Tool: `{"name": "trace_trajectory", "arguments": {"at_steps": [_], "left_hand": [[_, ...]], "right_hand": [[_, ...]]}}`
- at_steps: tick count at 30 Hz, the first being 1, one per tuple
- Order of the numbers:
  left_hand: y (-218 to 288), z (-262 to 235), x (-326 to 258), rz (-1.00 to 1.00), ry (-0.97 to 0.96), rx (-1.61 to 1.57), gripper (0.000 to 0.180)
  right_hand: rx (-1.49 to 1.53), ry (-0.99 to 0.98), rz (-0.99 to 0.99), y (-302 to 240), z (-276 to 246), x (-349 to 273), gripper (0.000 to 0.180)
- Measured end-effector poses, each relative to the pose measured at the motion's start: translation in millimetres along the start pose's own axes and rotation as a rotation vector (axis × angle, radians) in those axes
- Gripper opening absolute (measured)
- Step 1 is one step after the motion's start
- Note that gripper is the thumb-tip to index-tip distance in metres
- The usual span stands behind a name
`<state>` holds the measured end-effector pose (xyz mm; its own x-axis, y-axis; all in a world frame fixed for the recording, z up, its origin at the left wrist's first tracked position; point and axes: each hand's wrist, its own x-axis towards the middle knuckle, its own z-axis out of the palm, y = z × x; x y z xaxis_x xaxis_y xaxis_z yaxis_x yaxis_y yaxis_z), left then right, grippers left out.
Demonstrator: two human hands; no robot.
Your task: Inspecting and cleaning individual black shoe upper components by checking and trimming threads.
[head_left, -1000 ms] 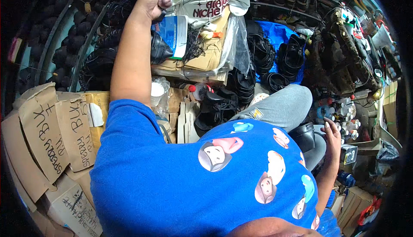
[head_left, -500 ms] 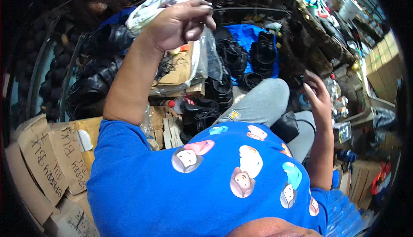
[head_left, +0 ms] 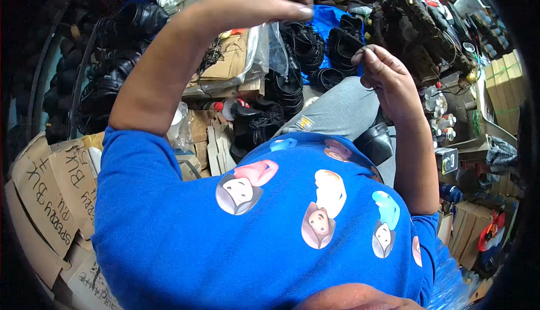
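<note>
My left hand [head_left: 281,0] is raised at the top of the view, its fingers curled into a pinch. Whatever it holds is too small to make out. Lower and to the right, my right hand [head_left: 389,79] pinches what looks like a thin dark thread [head_left: 353,39], which runs up and left from the fingertips. A black shoe [head_left: 376,144] lies on my lap below the right hand, partly hidden by my shirt. Beneath my left forearm, a tangle of dark strands [head_left: 212,57] rests on a brown cardboard piece [head_left: 230,65].
Several black shoes [head_left: 306,46] stand ahead, some on a blue plastic sheet [head_left: 326,20]. Black footwear [head_left: 112,74] is piled at the left, beside cardboard boxes [head_left: 45,192]. Small bottles [head_left: 444,121] and a rough dark block [head_left: 422,34] stand at the right.
My left hand has moved up and right. My right hand has swung up and left, from spread fingers into a pinch. The view has shifted slightly.
</note>
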<state>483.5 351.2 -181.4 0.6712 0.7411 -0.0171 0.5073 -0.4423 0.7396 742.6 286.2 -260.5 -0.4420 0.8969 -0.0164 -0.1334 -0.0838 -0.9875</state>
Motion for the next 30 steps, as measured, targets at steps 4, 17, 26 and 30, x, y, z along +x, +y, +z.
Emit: {"name": "trace_trajectory", "arguments": {"at_steps": [4, 17, 26, 30], "left_hand": [[-9, 1, -12, -0.072, 0.047, -0.014, 0.020], [-36, 36, 21, -0.108, 0.052, -0.341, 0.018], [-13, 123, 92, 0.136, -0.028, -0.610, 0.014], [14, 161, 112, 0.227, -0.162, -0.597, 0.014]], "right_hand": [[-0.077, 0.057, 0.033, 11, -11, -13, 0.027], [0.257, 0.636, -0.175, 27, -98, -97, 0.014], [0.655, 0.703, -0.619, -21, -124, -129, 0.027], [0.629, 0.724, -0.677, -57, -134, -177, 0.022]]}}
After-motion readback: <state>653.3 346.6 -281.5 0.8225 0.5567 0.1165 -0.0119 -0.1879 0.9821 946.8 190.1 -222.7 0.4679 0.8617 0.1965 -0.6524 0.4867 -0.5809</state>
